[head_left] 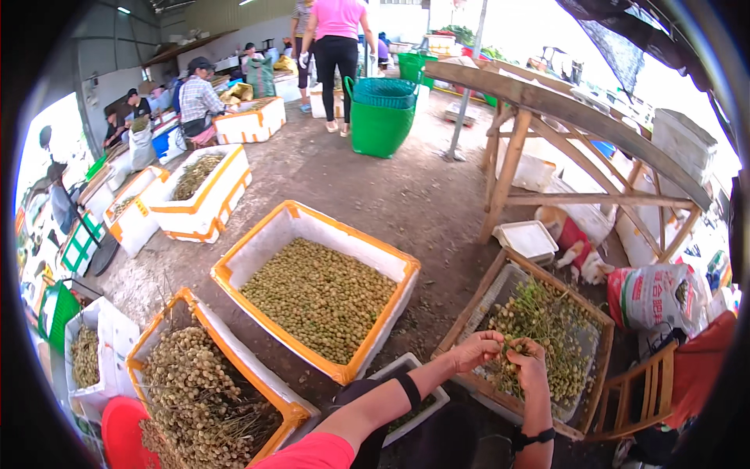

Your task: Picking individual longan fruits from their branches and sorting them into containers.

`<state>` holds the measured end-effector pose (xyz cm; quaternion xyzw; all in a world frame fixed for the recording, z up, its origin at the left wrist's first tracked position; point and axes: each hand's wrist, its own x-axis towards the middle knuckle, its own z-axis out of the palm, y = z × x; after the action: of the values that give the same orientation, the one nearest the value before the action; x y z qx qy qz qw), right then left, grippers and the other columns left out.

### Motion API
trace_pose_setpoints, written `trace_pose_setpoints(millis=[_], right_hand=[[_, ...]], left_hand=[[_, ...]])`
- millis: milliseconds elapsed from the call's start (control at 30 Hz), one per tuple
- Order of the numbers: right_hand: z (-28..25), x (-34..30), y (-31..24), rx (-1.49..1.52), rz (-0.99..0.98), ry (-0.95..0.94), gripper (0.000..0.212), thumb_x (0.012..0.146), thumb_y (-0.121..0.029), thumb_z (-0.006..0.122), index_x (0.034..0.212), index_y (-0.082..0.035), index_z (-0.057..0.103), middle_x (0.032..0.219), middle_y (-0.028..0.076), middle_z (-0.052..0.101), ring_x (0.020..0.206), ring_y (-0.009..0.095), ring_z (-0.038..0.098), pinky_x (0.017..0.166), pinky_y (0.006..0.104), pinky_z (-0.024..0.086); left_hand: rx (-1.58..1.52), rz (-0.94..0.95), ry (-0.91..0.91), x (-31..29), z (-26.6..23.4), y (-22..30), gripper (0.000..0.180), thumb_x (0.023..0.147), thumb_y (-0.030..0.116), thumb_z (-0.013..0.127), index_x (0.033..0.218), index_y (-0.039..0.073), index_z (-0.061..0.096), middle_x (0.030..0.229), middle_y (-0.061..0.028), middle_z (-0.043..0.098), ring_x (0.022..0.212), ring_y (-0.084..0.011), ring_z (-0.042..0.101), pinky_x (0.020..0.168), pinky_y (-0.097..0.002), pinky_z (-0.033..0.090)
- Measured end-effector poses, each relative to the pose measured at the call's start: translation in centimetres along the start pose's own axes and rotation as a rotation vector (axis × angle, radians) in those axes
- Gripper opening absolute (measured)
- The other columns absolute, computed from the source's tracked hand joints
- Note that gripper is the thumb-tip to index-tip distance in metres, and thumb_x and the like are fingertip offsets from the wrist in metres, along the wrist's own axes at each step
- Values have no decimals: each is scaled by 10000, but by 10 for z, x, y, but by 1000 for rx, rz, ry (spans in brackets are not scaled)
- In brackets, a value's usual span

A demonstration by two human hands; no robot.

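Note:
Both of my hands are over a wood-framed tray [598,391] strewn with stalks bearing small round green-brown pods [547,320]. My left hand [476,352] reaches in from the left, its fingers pinched together; what they hold is too small to make out. Just beside it, my right hand [531,361] curls its fingers around a bit of podded stalk, mostly hidden by the hand. A small gap separates the hands.
An orange-taped foam box [398,262] holds loose pods [320,293]; another holds dried podded stalks [195,383]. A pale tub [402,363] sits near my legs. A wooden chair [644,387], dog [574,246], wooden table [547,102] and green basket [381,129] stand around; people work behind.

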<state>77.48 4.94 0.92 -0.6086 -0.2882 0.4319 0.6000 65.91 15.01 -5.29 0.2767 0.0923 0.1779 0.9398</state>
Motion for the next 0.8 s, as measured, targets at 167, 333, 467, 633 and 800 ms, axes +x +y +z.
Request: trace_pose_setpoints(millis=[167,333,467,633,800], right_hand=[[1,11,9,113,-30,28,115,699,87,551,740,-21,546,632,43,527,513,138,500,463,271,415],[-8,8,-2,188,-32,13,107,703,10,623,745,-50,545,672,39,500,583,170,486,484,306,372],[-18,19,11,162,-27,-33,101,741,-57,613,804,-56,535,696,28,491,575,159,473,481,306,386],[-24,15,11,24,-11,31,126,773,-143,602,839,-69,523,700,27,502,549,143,491,465,283,381],[-11,3,2,-95,4,-53,117,794,-191,573,832,-94,520,662,8,490,545,127,487,451,267,354]], left_hand=[[-129,85,-26,-21,-18,12,210,716,-9,539,917,45,513,719,-15,530,555,-86,486,487,-166,387],[-341,241,-88,-74,-55,57,268,720,42,449,971,-37,501,877,-152,537,780,-215,538,527,-204,441],[-192,409,341,-139,-90,101,326,825,173,422,1030,-71,490,966,-170,534,835,-239,543,606,-231,508],[-239,529,489,-177,-81,125,378,856,232,357,1047,-64,493,953,-146,540,881,-235,545,687,-245,510],[-330,641,546,-206,-106,132,414,884,273,311,1053,-69,472,963,-180,519,925,-276,533,773,-296,505]])
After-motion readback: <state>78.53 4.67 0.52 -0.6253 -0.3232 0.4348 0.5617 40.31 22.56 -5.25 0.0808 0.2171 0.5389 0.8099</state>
